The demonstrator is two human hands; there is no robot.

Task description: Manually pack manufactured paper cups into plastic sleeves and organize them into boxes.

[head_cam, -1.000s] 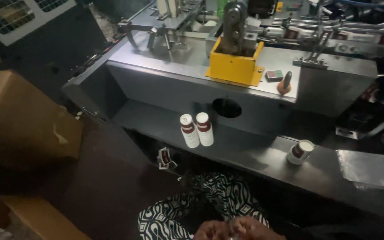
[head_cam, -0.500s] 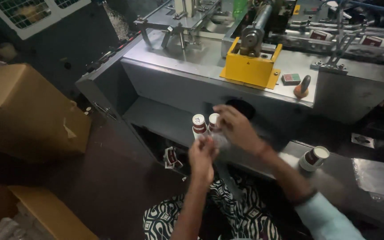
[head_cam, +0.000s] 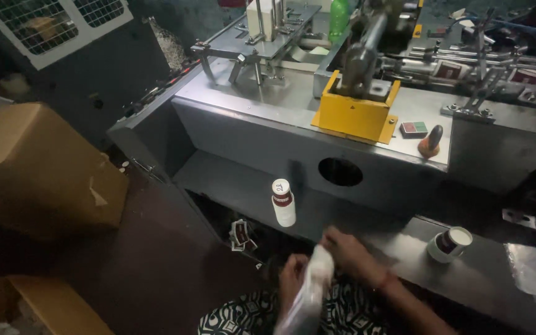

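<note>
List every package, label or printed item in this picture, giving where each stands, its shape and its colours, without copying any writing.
Stack of paper cups: upright on the grey shelf, white with a dark red band.
Single paper cup: on its side on the right ledge, dark band, white inside.
Small box: flat on the machine top beside the yellow block, red and green.
Cardboard box: left, brown, rectangular.
Printed cup blanks: below the shelf, dark red and white.

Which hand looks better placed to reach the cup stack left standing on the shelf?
Probably the left hand: it lies nearer below the upright cup stack. Both hands, the right hand too, grip a blurred white stack.
</note>
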